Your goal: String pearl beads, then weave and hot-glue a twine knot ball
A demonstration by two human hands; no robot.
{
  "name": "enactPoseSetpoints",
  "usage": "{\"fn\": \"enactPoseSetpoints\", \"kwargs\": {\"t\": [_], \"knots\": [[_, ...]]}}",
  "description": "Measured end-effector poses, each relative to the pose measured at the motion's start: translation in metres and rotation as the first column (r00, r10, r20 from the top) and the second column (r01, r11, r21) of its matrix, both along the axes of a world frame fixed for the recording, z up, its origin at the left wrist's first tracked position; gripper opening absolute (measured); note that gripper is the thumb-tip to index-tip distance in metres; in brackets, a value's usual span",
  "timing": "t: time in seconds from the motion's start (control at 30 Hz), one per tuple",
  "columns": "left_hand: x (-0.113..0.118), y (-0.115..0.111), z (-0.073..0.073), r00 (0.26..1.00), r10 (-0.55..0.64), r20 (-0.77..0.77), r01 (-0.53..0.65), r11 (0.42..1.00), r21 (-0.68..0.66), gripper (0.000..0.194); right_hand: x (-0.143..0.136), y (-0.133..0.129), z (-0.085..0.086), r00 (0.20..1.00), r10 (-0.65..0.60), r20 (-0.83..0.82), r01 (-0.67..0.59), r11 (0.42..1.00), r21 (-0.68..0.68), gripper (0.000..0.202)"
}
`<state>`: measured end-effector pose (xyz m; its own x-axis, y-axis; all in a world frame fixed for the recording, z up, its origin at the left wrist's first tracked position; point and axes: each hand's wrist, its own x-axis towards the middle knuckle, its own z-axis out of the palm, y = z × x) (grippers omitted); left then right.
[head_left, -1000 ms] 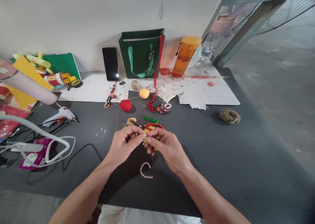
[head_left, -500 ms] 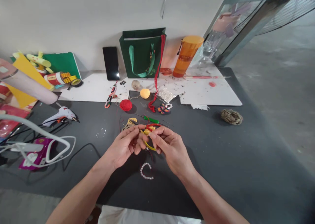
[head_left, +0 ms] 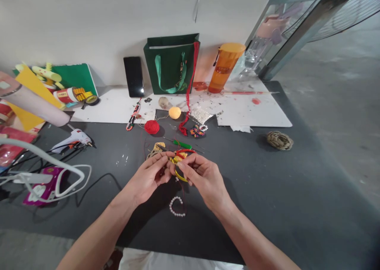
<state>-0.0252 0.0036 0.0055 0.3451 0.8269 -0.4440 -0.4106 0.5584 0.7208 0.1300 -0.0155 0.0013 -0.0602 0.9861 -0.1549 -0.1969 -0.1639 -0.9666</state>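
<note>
A red and yellow ring-shaped piece (head_left: 181, 177) is between my two hands, above the dark table. My left hand (head_left: 154, 174) pinches its left side, thumb against fingertips. On the right, my right hand (head_left: 202, 175) has thumb and fingers closed on the piece, close to the left fingertips. Below hangs a thin dark red thread, and near it a curved string of pearl beads (head_left: 175, 211) lies on the table. Just beyond my hands are a green-handled hook (head_left: 182, 144) and a yellow and beige yarn bundle (head_left: 157, 148). The exact spot each fingertip grips is hidden.
Behind stand a green paper bag (head_left: 172, 70), a phone (head_left: 133, 77) and an orange bottle (head_left: 226, 69). A red yarn ball (head_left: 151, 127) lies nearer. At left are a glue gun (head_left: 73, 139) and cables; at right, a coiled rope piece (head_left: 279, 140).
The fingertips of my right hand have shifted slightly left, closer to my left hand. The fingers of my left hand are curled in a little more.
</note>
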Motion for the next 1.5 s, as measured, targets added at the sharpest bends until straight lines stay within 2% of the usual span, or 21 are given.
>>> {"fn": "enactPoseSetpoints", "kwargs": {"t": [0.27, 0.37, 0.47, 0.53, 0.63, 0.83, 1.13, 1.27, 1.5], "knots": [[0.001, 0.003, -0.003, 0.991, -0.03, -0.133, 0.037, 0.998, 0.048, 0.036, -0.001, -0.001, 0.0, 0.999, 0.017, -0.051, -0.019, 0.999, -0.046, 0.033], [0.001, 0.004, 0.001, 0.999, -0.022, -0.028, 0.021, 0.999, -0.041, 0.041, -0.002, -0.002, 0.002, 0.997, 0.031, -0.075, -0.036, 0.998, -0.06, 0.034], [0.002, 0.003, 0.007, 0.993, -0.037, 0.108, 0.053, 0.987, -0.15, 0.03, -0.004, -0.003, 0.003, 0.994, 0.047, -0.098, -0.056, 0.995, -0.083, 0.035], [0.001, 0.003, 0.009, 0.992, -0.033, 0.124, 0.053, 0.985, -0.165, 0.021, -0.004, -0.003, 0.003, 0.992, 0.055, -0.116, -0.066, 0.993, -0.098, 0.036], [0.001, 0.001, 0.007, 0.994, -0.028, 0.101, 0.042, 0.989, -0.14, 0.016, -0.005, -0.004, 0.004, 0.988, 0.073, -0.137, -0.089, 0.989, -0.118, 0.036], [0.0, -0.001, 0.001, 0.995, -0.043, 0.086, 0.047, 0.998, -0.05, 0.016, -0.006, -0.005, 0.005, 0.985, 0.085, -0.153, -0.106, 0.985, -0.135, 0.035], [0.0, -0.002, 0.001, 0.995, -0.061, 0.077, 0.064, 0.997, -0.039, 0.02, -0.007, -0.006, 0.004, 0.982, 0.086, -0.167, -0.109, 0.985, -0.131, 0.035], [0.002, -0.002, 0.001, 0.999, -0.042, 0.014, 0.042, 0.999, -0.011, 0.024, -0.007, -0.006, 0.004, 0.977, 0.1, -0.189, -0.125, 0.984, -0.125, 0.034], [0.006, -0.004, 0.003, 0.985, 0.028, -0.17, -0.009, 0.993, 0.115, 0.033, -0.006, -0.007, 0.006, 0.963, 0.137, -0.231, -0.167, 0.979, -0.117, 0.034]]}}
